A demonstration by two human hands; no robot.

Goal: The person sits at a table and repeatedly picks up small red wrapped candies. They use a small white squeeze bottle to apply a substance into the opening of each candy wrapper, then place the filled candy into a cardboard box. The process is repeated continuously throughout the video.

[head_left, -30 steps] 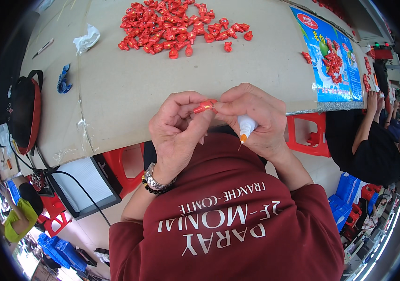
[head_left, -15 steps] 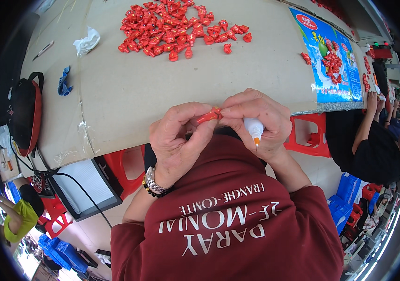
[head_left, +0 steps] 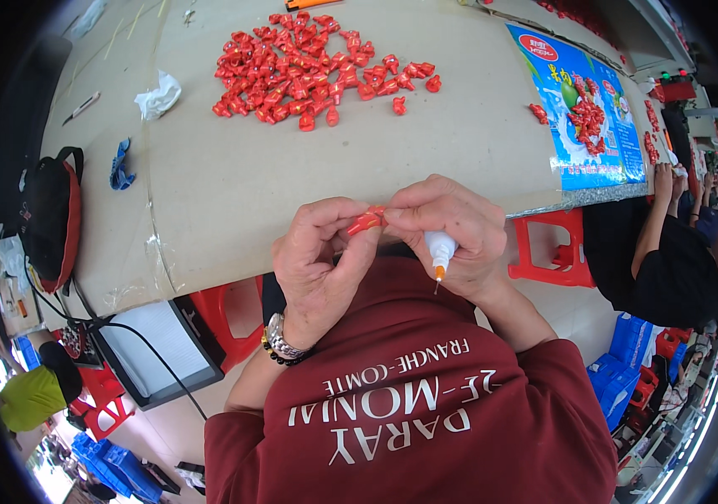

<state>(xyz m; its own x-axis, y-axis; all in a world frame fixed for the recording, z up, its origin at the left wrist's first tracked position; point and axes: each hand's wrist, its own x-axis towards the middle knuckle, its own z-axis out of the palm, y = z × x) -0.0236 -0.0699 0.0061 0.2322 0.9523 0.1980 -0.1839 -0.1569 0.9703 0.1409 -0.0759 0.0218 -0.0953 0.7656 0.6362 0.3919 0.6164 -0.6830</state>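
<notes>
Noted orange object point(head_left: 313, 3) new at upper edge of view — found heap of red pieces point(head_left: 292, 77) lower in frame — saw right hand point(head_left: 466, 228), with white applicator point(head_left: 440, 245), nearer left hand point(head_left: 319, 267) than half a second ago.

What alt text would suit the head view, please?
Two hands hold a small red piece, the right hand also gripping a white, orange-tipped bottle. On the table beyond lies a heap of similar red pieces.

A head-worn fisheye looks down at the hands point(head_left: 317, 267), close below.
</notes>
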